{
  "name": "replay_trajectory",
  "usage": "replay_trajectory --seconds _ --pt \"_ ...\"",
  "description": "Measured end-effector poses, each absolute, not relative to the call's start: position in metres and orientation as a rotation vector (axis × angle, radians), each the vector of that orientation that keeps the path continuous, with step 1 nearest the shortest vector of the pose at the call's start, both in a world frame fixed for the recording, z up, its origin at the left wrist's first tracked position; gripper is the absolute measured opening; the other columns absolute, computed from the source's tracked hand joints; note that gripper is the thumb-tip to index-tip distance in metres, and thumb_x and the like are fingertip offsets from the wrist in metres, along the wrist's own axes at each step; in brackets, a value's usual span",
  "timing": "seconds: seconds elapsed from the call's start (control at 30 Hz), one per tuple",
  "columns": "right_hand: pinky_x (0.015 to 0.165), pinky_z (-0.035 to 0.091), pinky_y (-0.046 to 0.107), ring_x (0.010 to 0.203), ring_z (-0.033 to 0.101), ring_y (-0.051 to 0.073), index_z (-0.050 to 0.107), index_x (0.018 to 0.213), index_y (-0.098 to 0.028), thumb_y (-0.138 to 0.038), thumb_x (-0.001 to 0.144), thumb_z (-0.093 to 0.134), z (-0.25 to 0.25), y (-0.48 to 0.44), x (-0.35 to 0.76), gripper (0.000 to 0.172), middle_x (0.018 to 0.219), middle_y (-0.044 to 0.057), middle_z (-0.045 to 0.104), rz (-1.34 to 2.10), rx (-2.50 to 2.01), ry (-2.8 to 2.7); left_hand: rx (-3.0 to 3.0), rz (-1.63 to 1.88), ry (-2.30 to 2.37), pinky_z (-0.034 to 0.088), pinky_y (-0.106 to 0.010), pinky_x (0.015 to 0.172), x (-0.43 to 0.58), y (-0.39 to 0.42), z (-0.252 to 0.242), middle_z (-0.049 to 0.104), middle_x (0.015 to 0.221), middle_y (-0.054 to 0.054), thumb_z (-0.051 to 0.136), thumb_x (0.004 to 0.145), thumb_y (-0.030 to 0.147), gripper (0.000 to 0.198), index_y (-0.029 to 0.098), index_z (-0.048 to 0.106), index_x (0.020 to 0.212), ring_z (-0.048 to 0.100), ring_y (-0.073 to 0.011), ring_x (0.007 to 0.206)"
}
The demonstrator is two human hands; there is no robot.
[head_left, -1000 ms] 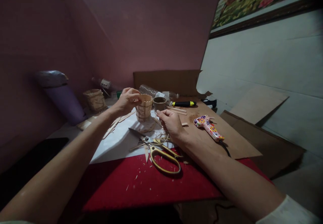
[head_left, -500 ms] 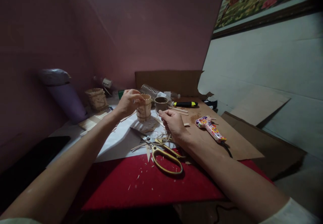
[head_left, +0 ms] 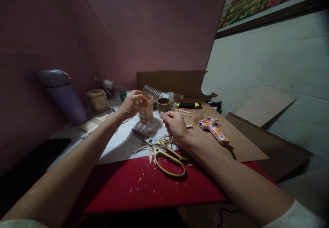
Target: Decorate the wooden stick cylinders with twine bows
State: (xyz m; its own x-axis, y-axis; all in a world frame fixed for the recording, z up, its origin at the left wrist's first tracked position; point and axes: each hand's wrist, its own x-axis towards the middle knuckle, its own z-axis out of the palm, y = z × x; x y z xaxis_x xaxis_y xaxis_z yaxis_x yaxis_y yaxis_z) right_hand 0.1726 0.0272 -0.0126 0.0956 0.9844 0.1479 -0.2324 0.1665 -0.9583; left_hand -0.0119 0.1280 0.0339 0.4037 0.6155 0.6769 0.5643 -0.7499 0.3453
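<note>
Stick cup (head_left: 147, 110) upright mid-surface, rim pinched by left grip (head_left: 131, 104). Just beside it, right grip (head_left: 176, 125), fingers pressed together; contents unclear. Nearer front edge, scissors (head_left: 168, 156).

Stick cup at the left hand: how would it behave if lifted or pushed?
The stick cup looks built of thin wooden sticks: probably light and stiff, though joints may crack if squeezed. It stands upright on a flat disc, taller than wide, so a side push might tip it. The left hand pinches its rim; bare wood likely grips well.
</note>
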Motion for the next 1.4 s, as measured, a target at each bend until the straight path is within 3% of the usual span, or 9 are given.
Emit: replay_trajectory --seconds 0.2,0.53,0.8,0.93,1.23,1.4 --pt "0.035 0.011 0.02 0.035 0.022 0.003 0.055 0.066 -0.018 -0.046 0.068 0.074 -0.012 0.028 0.171 0.034 0.043 -0.01 0.04 1.209 -0.923 -1.017 2.558 1.264 1.042 0.05 -0.04 0.086 -0.012 0.129 0.033 0.062 0.104 -0.008 0.063 0.078 0.028 0.01 0.02 0.069 0.074 0.058 -0.0217 0.096" --pt "0.034 0.01 0.019 0.035 0.022 0.003 0.056 0.069 -0.017 -0.041 0.074 0.07 -0.009 0.027 0.17 0.028 0.045 -0.009 0.043 1.264 -0.924 -0.987 2.535 1.318 1.051 0.048 -0.045 0.091 -0.013 0.132 0.028 0.061 0.107 -0.009 0.063 0.078 0.024 0.009 0.02 0.071 0.079 0.057 -0.023 0.099" --pt "0.035 0.01 0.018 0.036 0.022 0.003 0.057 0.069 -0.016 -0.041 0.074 0.069 -0.009 0.027 0.17 0.027 0.046 -0.009 0.044 1.25 -0.923 -0.991 2.652 1.188 1.109 0.04 -0.049 0.1 -0.022 0.134 0.037 0.062 0.111 -0.007 0.063 0.079 0.022 0.008 0.022 0.07 0.074 0.052 -0.0247 0.107" --pt "0.035 0.01 0.019 0.036 0.022 0.003 0.058 0.069 -0.016 -0.038 0.075 0.068 -0.01 0.026 0.17 0.025 0.046 -0.008 0.044 1.243 -0.931 -1.005 2.664 1.16 1.141 0.033 -0.051 0.106 -0.023 0.128 0.04 0.061 0.116 -0.005 0.062 0.084 0.027 0.01 0.025 0.072 0.082 0.049 -0.0246 0.113" --pt "0.034 0.011 0.019 0.035 0.023 0.003 0.058 0.069 -0.016 -0.036 0.076 0.066 -0.009 0.026 0.17 0.022 0.045 -0.009 0.044 1.239 -0.935 -1.009 2.701 1.117 1.203 0.033 -0.048 0.103 -0.016 0.13 0.037 0.063 0.11 -0.007 0.065 0.079 0.021 0.006 0.021 0.071 0.077 0.048 -0.0261 0.112" --pt "0.034 0.011 0.018 0.035 0.024 0.003 0.058 0.068 -0.016 -0.033 0.076 0.067 -0.009 0.026 0.169 0.021 0.045 -0.009 0.044 1.253 -0.946 -0.993 2.692 1.152 1.179 0.031 -0.048 0.105 -0.024 0.129 0.038 0.062 0.115 -0.006 0.061 0.083 0.022 0.013 0.024 0.073 0.085 0.047 -0.0256 0.115"
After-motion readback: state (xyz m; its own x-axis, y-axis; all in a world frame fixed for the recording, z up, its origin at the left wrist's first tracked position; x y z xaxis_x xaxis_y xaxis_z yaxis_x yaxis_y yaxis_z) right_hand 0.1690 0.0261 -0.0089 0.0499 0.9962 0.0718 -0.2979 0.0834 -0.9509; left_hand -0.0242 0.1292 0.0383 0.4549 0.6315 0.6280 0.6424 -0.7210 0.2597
